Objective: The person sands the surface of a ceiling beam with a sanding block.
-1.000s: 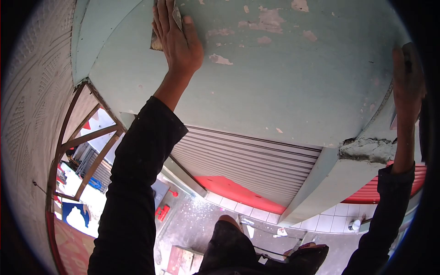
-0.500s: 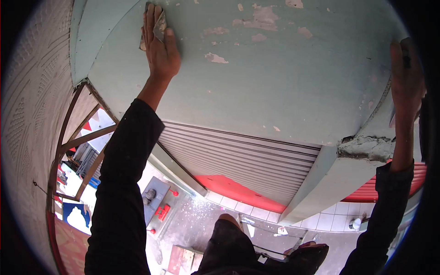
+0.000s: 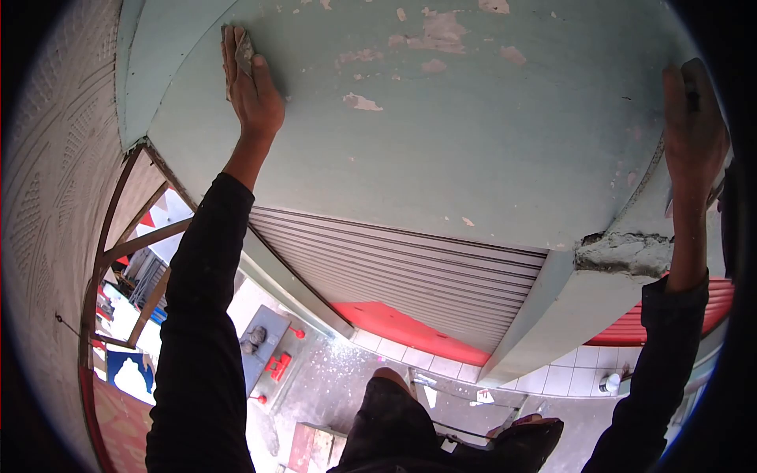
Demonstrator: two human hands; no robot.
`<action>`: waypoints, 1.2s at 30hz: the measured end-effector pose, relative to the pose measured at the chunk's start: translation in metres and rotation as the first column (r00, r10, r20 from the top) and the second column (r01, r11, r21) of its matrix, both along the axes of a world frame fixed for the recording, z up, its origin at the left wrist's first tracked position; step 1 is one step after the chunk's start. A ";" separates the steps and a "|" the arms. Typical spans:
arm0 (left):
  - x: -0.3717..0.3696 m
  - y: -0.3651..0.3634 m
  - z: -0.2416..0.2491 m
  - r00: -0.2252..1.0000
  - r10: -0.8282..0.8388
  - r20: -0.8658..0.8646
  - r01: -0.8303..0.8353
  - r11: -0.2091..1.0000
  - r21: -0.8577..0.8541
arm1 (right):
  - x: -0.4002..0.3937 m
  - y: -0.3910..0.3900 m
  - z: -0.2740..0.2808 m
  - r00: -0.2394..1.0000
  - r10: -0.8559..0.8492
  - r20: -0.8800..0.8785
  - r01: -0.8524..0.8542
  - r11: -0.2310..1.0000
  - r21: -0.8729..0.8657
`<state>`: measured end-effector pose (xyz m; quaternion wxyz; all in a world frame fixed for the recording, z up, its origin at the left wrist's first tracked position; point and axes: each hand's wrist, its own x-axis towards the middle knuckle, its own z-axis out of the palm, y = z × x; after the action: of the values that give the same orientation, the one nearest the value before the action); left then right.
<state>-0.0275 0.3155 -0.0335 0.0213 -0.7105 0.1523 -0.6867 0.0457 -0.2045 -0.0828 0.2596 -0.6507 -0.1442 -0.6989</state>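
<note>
Sandpaper (image 3: 244, 54), a small grey-brown piece, lay flat against the pale green wall (image 3: 473, 150), pinned there under the left hand (image 3: 251, 87), whose fingers (image 3: 230, 47) were stretched out close together and pressed on it. It sat near the wall's upper left edge, well to the left of the patches of peeling paint (image 3: 359, 101). The right hand (image 3: 692, 130) rested at the wall's far right corner, just above a broken chunk of bare plaster (image 3: 623, 254); I could not tell whether its fingers were clamped on anything, as the view was dark and warped there. Both arms wore black sleeves (image 3: 201, 315). Below the wall ran a grey roller shutter (image 3: 410, 272), and beneath that a tiled floor (image 3: 441, 366).
</note>
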 end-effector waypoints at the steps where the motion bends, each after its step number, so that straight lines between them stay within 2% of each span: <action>1: 0.000 -0.011 0.000 1.000 -0.001 0.014 0.001 0.999 -0.037 | -0.002 0.002 -0.002 0.999 -0.006 -0.034 0.006 1.000 0.009; 2: 0.000 -0.022 0.000 1.000 0.030 0.001 -0.030 0.999 -0.045 | -0.005 0.003 -0.002 0.998 -0.010 -0.062 0.011 1.000 0.018; 5: 0.007 -0.075 0.003 1.000 -0.023 0.014 0.021 0.993 0.119 | -0.001 -0.001 0.000 0.995 -0.024 -0.095 0.027 0.999 0.032; 9: 0.015 -0.126 0.001 0.995 0.093 0.035 -0.098 0.971 0.218 | -0.005 0.005 0.001 0.995 0.032 -0.097 -0.025 0.997 0.071; 10: 0.008 -0.148 0.002 0.994 0.082 -0.068 -0.073 0.991 0.116 | -0.005 0.004 0.001 0.995 0.034 -0.096 -0.027 0.997 0.066; 13: 0.016 -0.192 0.002 1.000 0.025 -0.010 -0.020 0.940 0.342 | -0.004 0.005 0.001 0.996 0.046 -0.077 -0.041 0.997 0.060; 15: 0.012 -0.233 0.001 0.988 0.094 -0.123 -0.041 0.927 0.374 | -0.004 0.006 0.001 0.997 0.052 -0.051 -0.049 0.996 0.070; 17: 0.024 -0.266 0.000 0.986 -0.032 -0.163 0.103 0.886 0.451 | -0.004 0.008 0.002 0.997 0.077 0.027 -0.078 0.996 0.050; 18: 0.028 -0.282 -0.001 0.988 -0.046 -0.147 0.110 0.880 0.462 | -0.005 0.008 0.001 0.994 0.087 0.064 -0.089 0.995 0.041; 20: 0.032 -0.300 -0.002 0.991 -0.070 -0.114 0.118 0.865 0.487 | -0.011 0.004 0.000 0.996 0.091 -0.007 -0.091 0.994 0.058; 23: 0.031 -0.277 0.012 0.983 -0.084 -0.164 0.164 0.805 0.570 | -0.011 0.000 0.001 0.992 0.059 -0.113 -0.053 0.997 0.054; 27: 0.014 -0.228 0.033 0.984 0.093 -0.151 0.034 0.736 0.677 | -0.011 -0.005 0.000 0.985 0.054 -0.162 -0.052 0.999 0.016; 29: 0.004 -0.199 0.041 0.974 0.181 -0.139 -0.032 0.712 0.701 | -0.007 -0.011 0.000 0.993 0.065 -0.100 -0.071 0.996 -0.062; 33: -0.008 -0.126 0.050 0.978 0.165 -0.125 -0.037 0.735 0.677 | 0.032 -0.044 0.001 0.988 0.152 -0.037 -0.156 0.966 -0.205; 36: -0.012 -0.055 0.056 0.983 0.147 -0.113 -0.039 0.760 0.649 | 0.031 -0.041 0.000 0.996 0.078 0.033 -0.069 0.974 -0.216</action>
<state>-0.0399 0.2603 0.0224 0.2857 -0.7183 0.3445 -0.5326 0.0765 -0.2458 -0.0829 0.2106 -0.6547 -0.2482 -0.6823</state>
